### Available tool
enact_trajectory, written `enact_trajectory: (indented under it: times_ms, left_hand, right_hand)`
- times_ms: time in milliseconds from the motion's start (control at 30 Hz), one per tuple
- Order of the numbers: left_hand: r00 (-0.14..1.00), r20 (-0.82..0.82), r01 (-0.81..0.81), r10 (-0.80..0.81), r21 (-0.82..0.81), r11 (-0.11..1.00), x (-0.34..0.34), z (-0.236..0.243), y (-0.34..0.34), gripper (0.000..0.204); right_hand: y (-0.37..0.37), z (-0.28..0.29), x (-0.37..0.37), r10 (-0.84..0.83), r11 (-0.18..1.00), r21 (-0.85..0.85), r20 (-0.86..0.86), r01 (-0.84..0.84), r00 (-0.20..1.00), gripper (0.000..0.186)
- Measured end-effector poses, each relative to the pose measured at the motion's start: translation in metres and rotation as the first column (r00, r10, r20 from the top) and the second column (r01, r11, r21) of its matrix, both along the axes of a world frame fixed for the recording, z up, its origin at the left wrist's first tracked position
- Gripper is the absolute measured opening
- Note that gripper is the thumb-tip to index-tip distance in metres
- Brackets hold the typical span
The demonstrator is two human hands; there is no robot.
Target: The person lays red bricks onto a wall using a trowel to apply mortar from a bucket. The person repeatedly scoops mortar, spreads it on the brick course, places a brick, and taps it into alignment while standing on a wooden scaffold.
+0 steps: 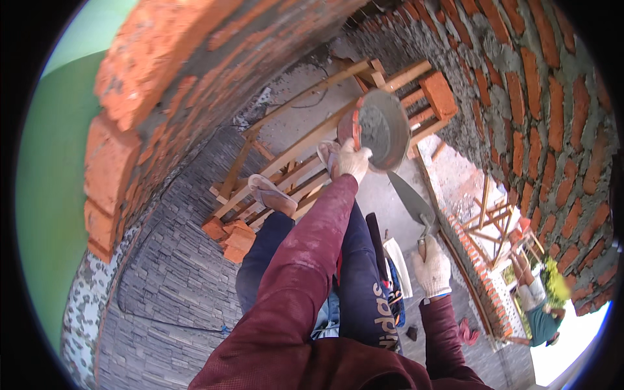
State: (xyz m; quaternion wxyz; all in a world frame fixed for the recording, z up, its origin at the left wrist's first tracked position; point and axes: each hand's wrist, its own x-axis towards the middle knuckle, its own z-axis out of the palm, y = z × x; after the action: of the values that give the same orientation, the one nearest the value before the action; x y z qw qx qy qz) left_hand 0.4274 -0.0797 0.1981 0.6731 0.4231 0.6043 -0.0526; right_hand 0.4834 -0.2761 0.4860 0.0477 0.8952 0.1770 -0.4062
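Observation:
My left hand (353, 160), in a pale work glove, grips the near rim of a round bucket (398, 156) with grey mortar (376, 127) in it. The bucket is tilted toward me, above the wooden scaffold. In my right hand (431, 268), also gloved, is the handle of a pointed trowel (411, 200). Its blade points up and left, its tip close to the bucket's lower side. Whether the tip touches the bucket I cannot tell. My sandalled feet (272, 194) stand on the scaffold planks.
Brick walls rise at the left (153, 65) and right (556, 110). Under me is a wooden scaffold (312, 140) with loose bricks (235, 240) at its lower end and a brick (437, 95) at its far end. Another person (543, 312) is at the lower right, near a wooden trestle (491, 224).

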Motion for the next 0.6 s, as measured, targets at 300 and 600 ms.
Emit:
enact_trajectory:
  times_ms: [300,600]
  left_hand:
    - [0.998,0.019,-0.065,0.063,0.121,0.991,-0.174,0.247,0.064,0.029]
    - [0.837,0.227,-0.547,0.498,0.332,0.768,-0.308,0.497,0.081,0.017]
  right_hand:
    - [0.126,0.000,0.025,0.412,0.712,0.598,0.069,-0.368,0.909,0.058]
    - [0.234,0.233,-0.014,0.909,0.184,0.619,0.188,-0.763,0.372,0.035]
